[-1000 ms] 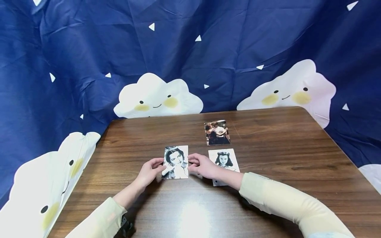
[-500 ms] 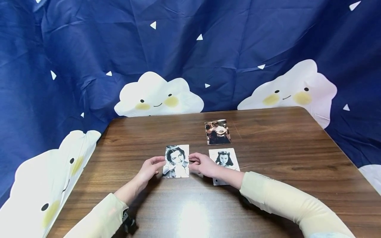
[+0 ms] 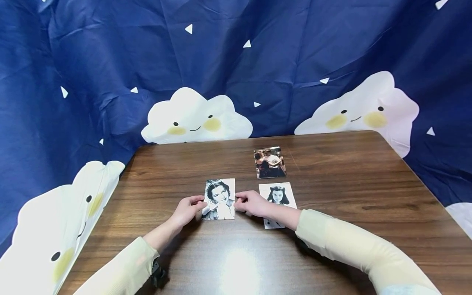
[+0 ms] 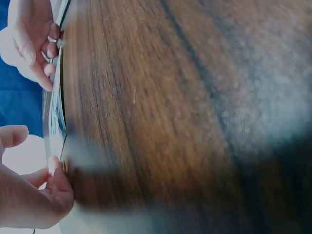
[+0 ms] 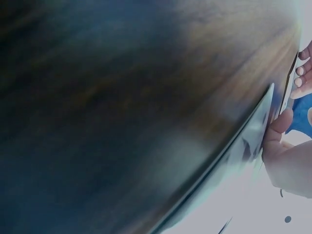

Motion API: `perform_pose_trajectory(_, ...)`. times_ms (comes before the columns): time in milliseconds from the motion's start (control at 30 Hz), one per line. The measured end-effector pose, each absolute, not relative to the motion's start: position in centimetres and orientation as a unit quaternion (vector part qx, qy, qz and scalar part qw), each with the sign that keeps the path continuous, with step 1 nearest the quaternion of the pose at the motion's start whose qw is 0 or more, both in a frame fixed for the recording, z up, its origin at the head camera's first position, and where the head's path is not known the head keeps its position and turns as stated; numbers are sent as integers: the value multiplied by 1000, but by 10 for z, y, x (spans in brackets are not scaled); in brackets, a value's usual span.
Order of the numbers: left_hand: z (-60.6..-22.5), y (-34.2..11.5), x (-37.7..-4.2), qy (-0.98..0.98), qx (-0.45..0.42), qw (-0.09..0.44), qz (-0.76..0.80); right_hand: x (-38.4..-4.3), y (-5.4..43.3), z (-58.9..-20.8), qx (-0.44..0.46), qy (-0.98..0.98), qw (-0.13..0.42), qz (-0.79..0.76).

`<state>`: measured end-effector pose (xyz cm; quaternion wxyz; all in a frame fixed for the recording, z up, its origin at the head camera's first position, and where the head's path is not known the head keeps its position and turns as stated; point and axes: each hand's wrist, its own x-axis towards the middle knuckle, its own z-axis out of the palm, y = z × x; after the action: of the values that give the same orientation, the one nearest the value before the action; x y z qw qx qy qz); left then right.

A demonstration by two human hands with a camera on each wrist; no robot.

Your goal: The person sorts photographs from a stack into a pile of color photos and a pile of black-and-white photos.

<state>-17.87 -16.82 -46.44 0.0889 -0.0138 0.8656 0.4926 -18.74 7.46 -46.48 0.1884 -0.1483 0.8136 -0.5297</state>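
A black-and-white portrait photo card [image 3: 220, 200] lies on the brown wooden table [image 3: 332, 176] between both hands. My left hand [image 3: 187, 209] touches its left edge; in the left wrist view, one finger stands raised and apart from the fingertips [image 4: 54, 168] beside the card. At the right edge, my right hand [image 3: 254, 203] rests with its thumb and fingertips against the border. Beneath the right wrist lies a second black-and-white card [image 3: 278, 195], partly covered by the forearm. A colour photo card [image 3: 270, 162] of a couple lies farther back.
A dark blue curtain [image 3: 221, 49] with smiling white clouds hangs behind the table. The table's right edge runs diagonally beyond the right arm. A bright glare patch lies on the table's near part. A dark device [image 3: 158, 274] sits below the left sleeve.
The portrait card between my hands has shifted very slightly to the right. Both hands stay at its edges with small finger movements. The other two cards lie where they were.
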Motion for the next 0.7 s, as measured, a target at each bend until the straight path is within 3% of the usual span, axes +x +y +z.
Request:
perform_pose_trajectory(400,-460,-165,-179,811,-74,145,563,-189,73,-467,-187,819,176,-514)
perform_pose_trajectory(700,-459,-163,-180,798,-76,135,582,-189,73,-469,-188,821,170,-512)
